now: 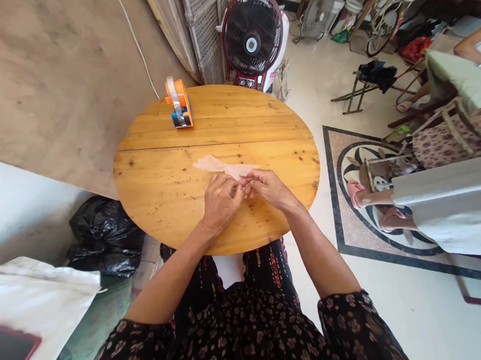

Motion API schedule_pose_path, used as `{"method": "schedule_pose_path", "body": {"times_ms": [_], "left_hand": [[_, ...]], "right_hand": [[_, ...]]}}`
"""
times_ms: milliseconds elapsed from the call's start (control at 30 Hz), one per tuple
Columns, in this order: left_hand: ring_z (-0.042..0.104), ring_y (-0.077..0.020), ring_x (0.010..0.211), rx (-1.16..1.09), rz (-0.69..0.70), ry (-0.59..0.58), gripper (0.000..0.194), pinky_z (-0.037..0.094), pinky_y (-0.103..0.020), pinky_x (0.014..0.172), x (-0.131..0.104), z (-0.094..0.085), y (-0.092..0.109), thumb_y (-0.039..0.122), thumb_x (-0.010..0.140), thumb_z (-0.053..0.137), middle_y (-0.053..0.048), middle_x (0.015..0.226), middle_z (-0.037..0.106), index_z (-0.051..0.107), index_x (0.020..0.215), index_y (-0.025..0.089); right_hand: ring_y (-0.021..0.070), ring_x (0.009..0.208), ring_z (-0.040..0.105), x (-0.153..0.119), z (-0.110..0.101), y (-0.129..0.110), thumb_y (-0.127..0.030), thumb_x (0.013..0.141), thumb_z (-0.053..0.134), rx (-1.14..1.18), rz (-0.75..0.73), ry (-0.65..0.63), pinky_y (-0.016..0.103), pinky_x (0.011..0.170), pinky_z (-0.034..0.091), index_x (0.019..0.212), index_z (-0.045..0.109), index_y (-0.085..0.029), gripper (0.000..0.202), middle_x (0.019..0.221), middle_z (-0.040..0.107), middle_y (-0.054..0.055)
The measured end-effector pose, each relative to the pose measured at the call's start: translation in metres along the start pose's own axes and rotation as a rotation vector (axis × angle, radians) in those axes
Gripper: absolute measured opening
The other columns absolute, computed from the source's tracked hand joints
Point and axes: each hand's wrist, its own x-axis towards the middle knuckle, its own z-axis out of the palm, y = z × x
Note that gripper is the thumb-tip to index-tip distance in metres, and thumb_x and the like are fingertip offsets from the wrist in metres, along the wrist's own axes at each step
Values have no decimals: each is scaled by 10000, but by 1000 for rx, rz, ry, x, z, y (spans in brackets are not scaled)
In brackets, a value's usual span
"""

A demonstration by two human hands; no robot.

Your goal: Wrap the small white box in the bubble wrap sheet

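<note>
Film (pixel 232 171) lies mid-desk, just beyond both hands, near edge running in under the fingertips. Left hand (pixel 224 200): narrow, thumb and fingers pinched on film. Right hand (pixel 266 188): same, fingertips up against the left's (exact grip hidden by the fingers). Desk (pixel 153 184): oval, wood, seam across it. Tape dispenser (pixel 180 106) near desk's far-left edge. Fan (pixel 252 35) past desk's far edge, black bag (pixel 105 235) left of desk, bicycle (pixel 386 21) well off beyond desk's far right.

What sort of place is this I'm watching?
Probably a lived-in room of a home: a wooden table, an electric fan beside it and a bicycle kept farther back suggest that.
</note>
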Motion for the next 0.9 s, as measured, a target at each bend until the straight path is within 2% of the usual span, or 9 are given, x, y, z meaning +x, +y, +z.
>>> {"method": "schedule_pose_path", "body": {"times_ms": [100,200,300,400,467,600,767,833,900], "left_hand": [[571,-208,851,-13,-36,59,127,486,-387,799,-2,5,2,120,812,535,-51,813,636,616,739,184],[563,-205,893,-35,-86,110,108,500,-371,795,-6,8,5,112,793,550,-60,879,616,617,741,178],[554,-201,928,-58,-121,127,117,506,-367,815,-10,9,7,117,800,549,-71,937,588,633,741,173],[546,-204,929,-48,-134,120,126,496,-385,841,-12,6,7,130,806,559,-71,937,578,667,761,177],[544,-200,897,-49,-143,99,130,494,-377,824,-12,4,6,133,806,563,-59,892,581,681,782,183],[565,-197,878,-100,-189,72,112,499,-363,812,-12,3,8,125,798,565,-47,860,616,652,843,180],[605,-180,860,-201,-310,106,111,525,-348,799,-16,-2,4,154,799,559,-45,891,638,575,905,185],[606,-166,834,-220,-340,71,65,534,-320,767,-17,-8,-6,172,809,536,-42,867,629,584,851,179],[606,-165,805,-200,-378,10,98,534,-313,746,-15,-13,-20,185,812,512,-44,836,629,608,810,168]], "right_hand": [[95,616,596,2,2,6,-165,765,511,-4,-18,-3,234,602,523,904,605,-163,168,887,669,27],[106,633,603,3,4,16,-219,769,571,-104,-80,45,243,613,521,999,602,-178,236,932,662,26],[125,676,612,3,6,20,-210,801,561,-311,-176,85,263,672,514,1042,609,-186,247,928,659,28],[180,857,617,-1,9,15,-171,834,528,-570,-302,105,303,797,491,971,636,-166,174,943,650,64],[203,924,595,-5,12,11,-156,862,493,-718,-351,106,320,838,474,1000,643,-152,204,973,632,92],[196,880,570,-11,17,6,-156,911,419,-884,-343,85,297,798,471,1198,593,-167,335,1005,591,102],[177,771,540,-11,18,7,-175,926,394,-985,-316,41,269,694,438,1175,616,-214,336,995,560,80],[170,744,527,-10,18,7,-168,923,392,-1018,-313,38,263,673,418,1151,629,-216,331,987,558,75],[162,745,521,-10,18,5,-165,927,389,-1030,-320,33,253,668,403,1120,641,-211,320,976,562,69]]}}
